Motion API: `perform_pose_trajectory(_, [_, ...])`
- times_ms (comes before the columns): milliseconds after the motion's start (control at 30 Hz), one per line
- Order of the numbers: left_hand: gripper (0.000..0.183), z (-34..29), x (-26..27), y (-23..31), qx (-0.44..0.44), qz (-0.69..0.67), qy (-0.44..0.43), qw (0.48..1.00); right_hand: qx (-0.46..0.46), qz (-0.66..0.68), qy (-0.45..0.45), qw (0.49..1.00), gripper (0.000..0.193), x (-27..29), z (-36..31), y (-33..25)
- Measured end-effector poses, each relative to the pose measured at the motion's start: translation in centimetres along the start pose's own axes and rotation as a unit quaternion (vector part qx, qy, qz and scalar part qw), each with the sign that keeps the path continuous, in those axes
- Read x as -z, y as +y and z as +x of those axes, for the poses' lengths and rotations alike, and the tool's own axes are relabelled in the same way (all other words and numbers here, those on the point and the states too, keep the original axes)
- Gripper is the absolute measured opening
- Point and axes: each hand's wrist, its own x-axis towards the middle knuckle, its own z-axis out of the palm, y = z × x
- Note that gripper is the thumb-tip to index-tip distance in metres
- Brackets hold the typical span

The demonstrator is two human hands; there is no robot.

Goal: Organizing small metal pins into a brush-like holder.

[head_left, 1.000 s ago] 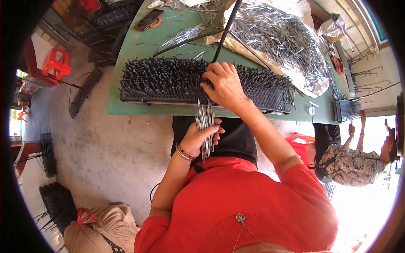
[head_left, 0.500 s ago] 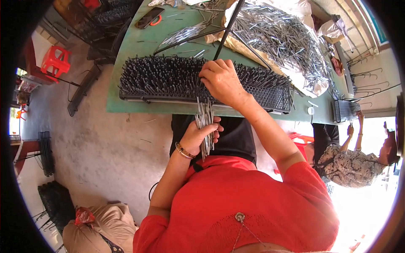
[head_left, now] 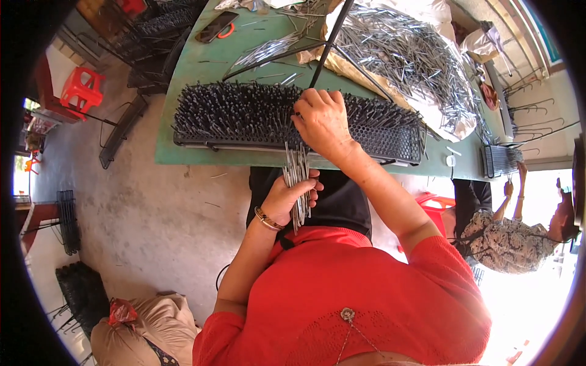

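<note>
Silver rods, a full bundle, were clasped in the left hand, thumb laid across them, fingers closed around behind, far ends aimed at the tray! Up above, the right hand was poised over the tray's middle, fingertips bunched down among the dark pins; a pinch was suggested by that shape, but whether a rod was caught in it could not be told, the tips being hidden. By the look of it, the seating of rods in the tray's holes was the step in hand, and well along it seemed: pins were crowded thickly over the left part, while bare holes were shown at the right front. For the next move, a narrow pinch and a straight line into one hole were judged to be called for, with the bundle kept steady and close by.

And the lie of it? The bundle was held just below the right hand, its far ends at the tray's near edge, though contact there could not be made out. The tray itself was set lengthwise along the near edge of the green table, directly under the right hand. Beyond it, a big heap of rods was spread on a pale sheet
</note>
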Motion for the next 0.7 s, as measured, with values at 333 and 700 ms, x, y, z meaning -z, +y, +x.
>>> perform_pose_trajectory(333, [0.027, -0.52, 0.16, 0.11, 0.02, -0.032, -0.033, 0.999, 0.047, 0.0, 0.004, 0.999, 0.011, -0.59, -0.45, 0.4])
perform_pose_trajectory(700, [0.026, -0.46, 0.29, -0.01, 0.011, -0.014, -0.031, 0.999, 0.096, -0.016, -0.012, 0.995, 0.009, -0.59, -0.01, 0.62])
